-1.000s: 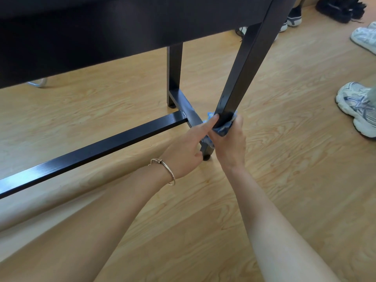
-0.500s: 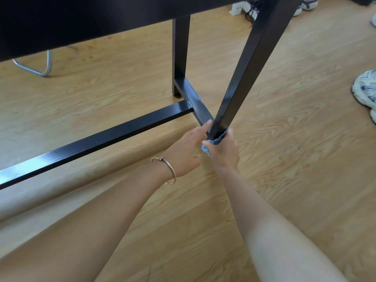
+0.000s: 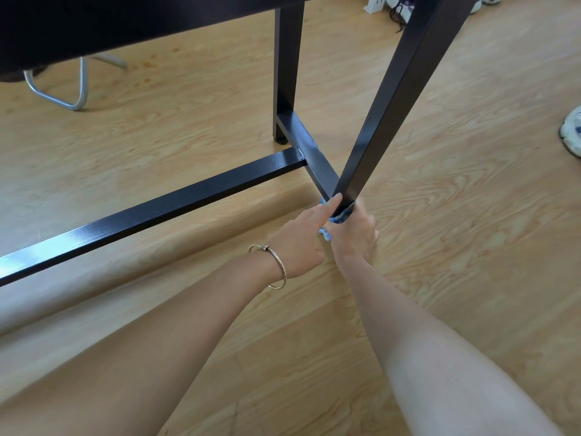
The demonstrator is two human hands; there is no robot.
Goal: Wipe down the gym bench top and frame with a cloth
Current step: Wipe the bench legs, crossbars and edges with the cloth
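Observation:
The black bench top (image 3: 94,23) fills the upper left, seen from below its edge. A black metal near leg (image 3: 396,99) slants down to the floor at centre. My right hand (image 3: 353,236) grips a blue cloth (image 3: 341,217) wrapped round the foot of that leg, close to the floor. My left hand (image 3: 301,237), with a metal bangle at the wrist, touches the leg's left side with a straight finger just above the cloth. A long crossbar (image 3: 151,212) runs left from a short bar (image 3: 309,152) that joins the far leg (image 3: 286,70).
Light wooden floor (image 3: 471,247) all round. A chrome tube frame (image 3: 63,89) stands at the back left. A white sneaker (image 3: 572,133) lies at the right edge, and more shoes (image 3: 399,7) lie beyond the bench at the top.
Both hands have slid down the near leg with the cloth, from a little above the foot to floor level. The camera view has tilted so more of the far floor shows.

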